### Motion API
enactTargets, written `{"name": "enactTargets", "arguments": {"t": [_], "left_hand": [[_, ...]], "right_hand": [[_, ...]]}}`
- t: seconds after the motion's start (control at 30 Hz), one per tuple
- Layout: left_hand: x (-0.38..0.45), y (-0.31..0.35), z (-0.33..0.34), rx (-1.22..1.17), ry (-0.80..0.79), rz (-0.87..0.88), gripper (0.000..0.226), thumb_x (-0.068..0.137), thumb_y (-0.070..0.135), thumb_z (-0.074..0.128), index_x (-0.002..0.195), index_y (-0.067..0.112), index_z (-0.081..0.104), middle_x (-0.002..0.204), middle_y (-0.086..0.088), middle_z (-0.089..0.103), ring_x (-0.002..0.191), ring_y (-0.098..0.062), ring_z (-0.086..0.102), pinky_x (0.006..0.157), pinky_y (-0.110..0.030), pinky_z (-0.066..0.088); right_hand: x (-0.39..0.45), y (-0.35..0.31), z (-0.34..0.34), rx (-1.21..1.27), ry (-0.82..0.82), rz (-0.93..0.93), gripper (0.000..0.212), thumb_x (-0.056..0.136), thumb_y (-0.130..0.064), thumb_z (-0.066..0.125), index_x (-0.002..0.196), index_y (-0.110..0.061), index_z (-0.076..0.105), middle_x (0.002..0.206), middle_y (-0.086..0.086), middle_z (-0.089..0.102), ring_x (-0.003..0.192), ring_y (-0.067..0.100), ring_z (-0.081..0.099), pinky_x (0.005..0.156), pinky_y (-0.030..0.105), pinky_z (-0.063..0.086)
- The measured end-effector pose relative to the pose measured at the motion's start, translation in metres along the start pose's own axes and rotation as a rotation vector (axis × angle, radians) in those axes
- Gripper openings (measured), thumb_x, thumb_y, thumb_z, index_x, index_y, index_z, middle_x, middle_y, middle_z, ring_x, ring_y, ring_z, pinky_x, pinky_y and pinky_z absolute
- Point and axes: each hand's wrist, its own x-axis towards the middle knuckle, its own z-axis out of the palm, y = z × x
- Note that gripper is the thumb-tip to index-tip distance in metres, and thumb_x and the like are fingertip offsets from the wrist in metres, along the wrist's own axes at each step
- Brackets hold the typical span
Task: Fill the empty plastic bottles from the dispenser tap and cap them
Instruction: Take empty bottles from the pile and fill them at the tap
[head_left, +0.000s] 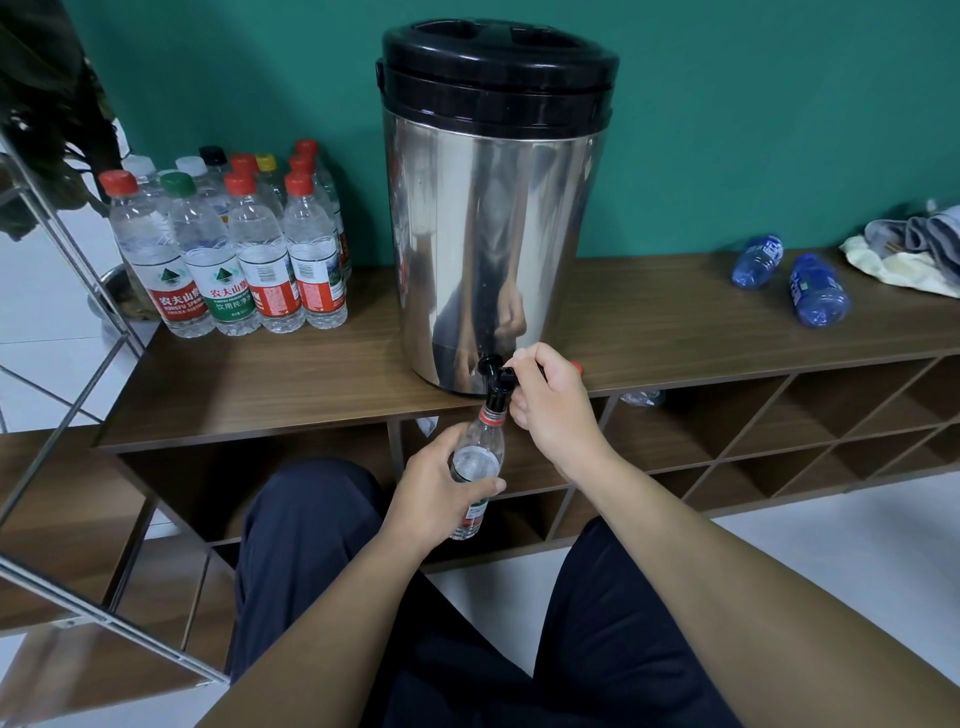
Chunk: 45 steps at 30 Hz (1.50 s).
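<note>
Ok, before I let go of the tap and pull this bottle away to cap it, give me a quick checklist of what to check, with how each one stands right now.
1. Bottle mouth under the tap: ok, the neck sits right at the spout.
2. Left hand grips the bottle: ok, fingers wrap its body.
3. Right hand on the tap lever: ok, curled round it.
4. Fill level: cannot tell, the hand covers much of the bottle.
5. Cap within reach: cannot tell, only a small red thing peeks out behind the right hand.
6. Room by the capped bottles on the shelf top: ok, bare wood in front of them.
</note>
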Motion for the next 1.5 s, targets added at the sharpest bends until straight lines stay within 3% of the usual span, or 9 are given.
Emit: {"name": "enactTargets", "arguments": {"t": [0.37,0.83,1.1,1.5], "left_hand": [[-0.0010,0.0013,0.0002,0.000,0.001,-0.019,0.072,0.079,0.032,0.102,0.140,0.045,0.066,0.127,0.022,0.077,0.118,-0.003,0.073,0.111,-0.046,0.060],[0.0006,-0.0015,0.0004,-0.008,0.005,0.001,0.068,0.079,0.029,0.102,0.138,0.043,0.069,0.127,0.018,0.078,0.119,-0.007,0.074,0.111,-0.049,0.059],[-0.0004,-0.0010,0.0004,-0.004,0.004,-0.012,0.071,0.077,0.035,0.102,0.139,0.045,0.068,0.129,0.021,0.077,0.121,-0.005,0.073,0.112,-0.049,0.058],[-0.0004,-0.0021,0.0003,-0.026,-0.009,-0.005,0.070,0.075,0.040,0.101,0.138,0.042,0.069,0.129,0.017,0.077,0.120,-0.008,0.074,0.111,-0.052,0.059]], "right_hand": [[0.0010,0.0011,-0.0001,-0.009,-0.003,-0.003,0.027,0.117,-0.025,0.052,0.094,-0.011,0.056,0.063,-0.002,0.035,0.056,0.014,0.031,0.051,0.029,0.029],[0.0005,0.0016,-0.0009,-0.018,-0.004,-0.017,0.036,0.117,-0.025,0.051,0.102,0.007,0.048,0.062,-0.003,0.033,0.054,0.013,0.030,0.050,0.028,0.029],[0.0014,0.0017,-0.0002,-0.013,-0.011,-0.012,0.025,0.116,-0.026,0.052,0.096,-0.011,0.056,0.062,-0.003,0.035,0.055,0.013,0.031,0.050,0.029,0.029],[0.0016,0.0032,-0.0013,-0.022,-0.008,-0.016,0.034,0.116,-0.025,0.052,0.103,0.006,0.049,0.063,-0.003,0.034,0.055,0.013,0.031,0.050,0.029,0.029]]}}
